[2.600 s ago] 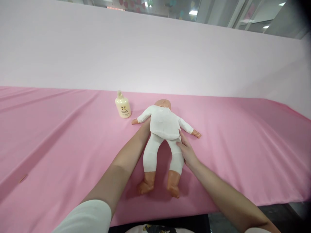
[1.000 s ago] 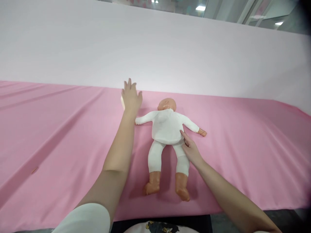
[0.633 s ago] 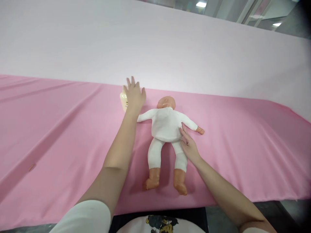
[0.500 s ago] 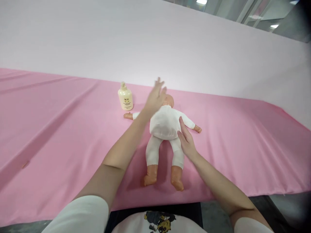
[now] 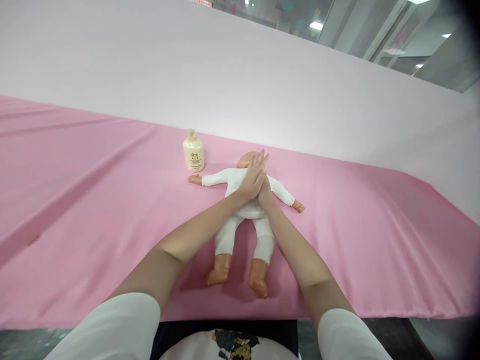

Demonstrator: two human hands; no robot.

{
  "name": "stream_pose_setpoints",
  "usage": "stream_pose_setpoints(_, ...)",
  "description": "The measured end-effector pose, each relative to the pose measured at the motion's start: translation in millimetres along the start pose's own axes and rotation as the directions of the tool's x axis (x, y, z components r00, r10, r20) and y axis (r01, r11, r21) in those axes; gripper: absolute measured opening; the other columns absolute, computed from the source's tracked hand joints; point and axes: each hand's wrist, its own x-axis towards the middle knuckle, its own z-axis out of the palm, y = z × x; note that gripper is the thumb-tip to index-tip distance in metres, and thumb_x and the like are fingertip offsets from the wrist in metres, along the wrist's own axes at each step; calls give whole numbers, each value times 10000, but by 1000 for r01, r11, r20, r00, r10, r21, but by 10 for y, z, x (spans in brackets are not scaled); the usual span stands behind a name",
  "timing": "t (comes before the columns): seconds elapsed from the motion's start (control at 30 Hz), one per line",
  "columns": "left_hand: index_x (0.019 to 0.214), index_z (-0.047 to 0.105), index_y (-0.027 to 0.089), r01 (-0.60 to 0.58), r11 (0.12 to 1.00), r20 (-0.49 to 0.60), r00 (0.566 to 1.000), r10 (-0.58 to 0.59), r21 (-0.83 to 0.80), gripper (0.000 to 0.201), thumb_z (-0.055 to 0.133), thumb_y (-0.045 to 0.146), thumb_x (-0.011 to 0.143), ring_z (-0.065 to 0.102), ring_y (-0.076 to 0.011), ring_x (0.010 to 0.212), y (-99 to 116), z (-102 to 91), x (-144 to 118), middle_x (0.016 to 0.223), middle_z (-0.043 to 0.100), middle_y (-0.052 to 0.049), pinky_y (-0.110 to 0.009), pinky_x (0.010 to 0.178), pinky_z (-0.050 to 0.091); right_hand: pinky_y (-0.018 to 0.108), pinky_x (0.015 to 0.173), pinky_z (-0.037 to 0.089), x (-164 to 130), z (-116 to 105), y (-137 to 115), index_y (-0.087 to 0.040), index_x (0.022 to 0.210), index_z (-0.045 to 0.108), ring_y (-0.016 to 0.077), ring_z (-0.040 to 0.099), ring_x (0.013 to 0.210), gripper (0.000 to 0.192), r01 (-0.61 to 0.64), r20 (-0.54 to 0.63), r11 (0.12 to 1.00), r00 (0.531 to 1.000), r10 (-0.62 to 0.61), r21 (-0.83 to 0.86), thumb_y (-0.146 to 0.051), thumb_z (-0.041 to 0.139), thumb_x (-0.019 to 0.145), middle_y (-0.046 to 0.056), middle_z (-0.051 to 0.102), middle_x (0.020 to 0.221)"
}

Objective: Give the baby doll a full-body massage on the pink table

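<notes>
A baby doll (image 5: 243, 215) in a white suit lies on the pink cloth, arms spread and feet toward me. Over its chest, my left hand (image 5: 252, 181) and my right hand (image 5: 265, 191) are pressed palm to palm, fingers stretched out and pointing away from me. They hide part of the doll's torso and head. Neither hand appears to hold anything. Whether they touch the doll, I cannot tell. A cream pump bottle (image 5: 194, 154) with a dark printed label stands upright beyond the doll's outstretched arm on the left.
The pink cloth (image 5: 356, 240) covers the table, with folds at both sides. A small brownish piece (image 5: 33, 240) lies far left. Behind the table rises a white wall (image 5: 150, 60), with windows (image 5: 300, 20) above it.
My hands were apart, the left raised near the doll's head and the right beside its torso. Now they have come together over its chest. The bottle stays in place.
</notes>
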Motion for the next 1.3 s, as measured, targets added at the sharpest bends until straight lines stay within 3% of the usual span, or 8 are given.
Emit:
stream_pose_setpoints(0.13, 1537, 335, 30, 174, 934, 74, 976, -206, 313, 609, 231, 324, 1013, 68, -260, 1577, -477, -51, -75, 1661, 231, -161, -473, 1286, 99, 499, 1289, 52, -54, 84, 300, -91, 1577, 276, 240, 9, 1591, 606, 106, 265, 936, 964, -14, -336, -294, 245, 1007, 112, 183, 1684)
stream_pose_setpoints(0.3, 1580, 278, 110, 208, 853, 147, 939, -310, 478, 604, 253, 312, 1011, 155, -278, 1568, -585, -82, -254, 1669, 208, -137, -527, 1250, 173, 542, 1272, 86, -61, 157, 367, -5, 1590, 159, 327, 2, 1583, 669, 40, 222, 829, 970, 103, -558, -296, 262, 997, 187, 41, 1688)
stream_pose_setpoints(0.5, 1595, 247, 132, 275, 835, 204, 889, -410, 477, 634, 296, 403, 1023, 158, -324, 1562, -607, -236, -517, 1673, 185, -157, -526, 1247, 161, 587, 1258, 91, -80, 151, 455, 46, 1576, 64, 377, -5, 1573, 863, -139, 165, 879, 957, 237, -457, -481, 398, 980, 285, 23, 1657)
stream_pose_setpoints(0.77, 1602, 214, 138, 259, 892, 258, 894, -366, 371, 675, 332, 439, 1010, 36, -352, 1570, -593, -429, -827, 1690, 60, -161, -580, 1245, 105, 451, 1298, 29, -237, -187, 671, -31, 1606, 66, 256, -73, 1581, 975, 52, 447, 969, 892, 64, -241, -694, 352, 950, 183, -44, 1682)
stream_pose_setpoints(0.9, 1547, 388, 246, 58, 947, 347, 922, -172, 317, 570, 328, 429, 1011, 53, -325, 1576, -528, -530, -809, 1693, 139, -73, -605, 1246, 57, 476, 1302, 60, -277, -225, 641, -126, 1596, 245, 224, 67, 1586, 847, 171, 462, 970, 884, -72, -175, -664, 383, 957, 121, 146, 1678)
stream_pose_setpoints(1.1, 1523, 427, 267, 128, 953, 340, 914, -221, 276, 538, 296, 392, 1015, 128, -271, 1574, -610, -574, -785, 1672, 239, -36, -568, 1255, 109, 462, 1268, 298, -345, -168, 410, -236, 1336, 653, 226, 465, 1443, 482, 201, 405, 973, 903, -140, -111, -495, 470, 973, 48, 577, 1458)
stream_pose_setpoints(1.2, 1507, 452, 256, 133, 953, 337, 915, -224, 272, 535, 301, 366, 1006, 142, -269, 1571, -642, -567, -778, 1666, 253, -41, -564, 1255, 117, 452, 1205, 407, -421, -167, 282, -251, 1107, 773, 236, 631, 1277, 347, 202, 477, 974, 849, -226, 102, -449, 538, 947, 46, 732, 1233)
stream_pose_setpoints(1.3, 1509, 449, 249, 137, 953, 355, 906, -231, 269, 543, 311, 348, 993, 132, -271, 1573, -647, -569, -770, 1670, 237, -40, -569, 1256, 109, 423, 1095, 512, -445, -209, 174, -204, 905, 803, 249, 728, 1077, 319, 14, 610, 953, 765, -204, 302, -491, 669, 867, 79, 791, 1002)
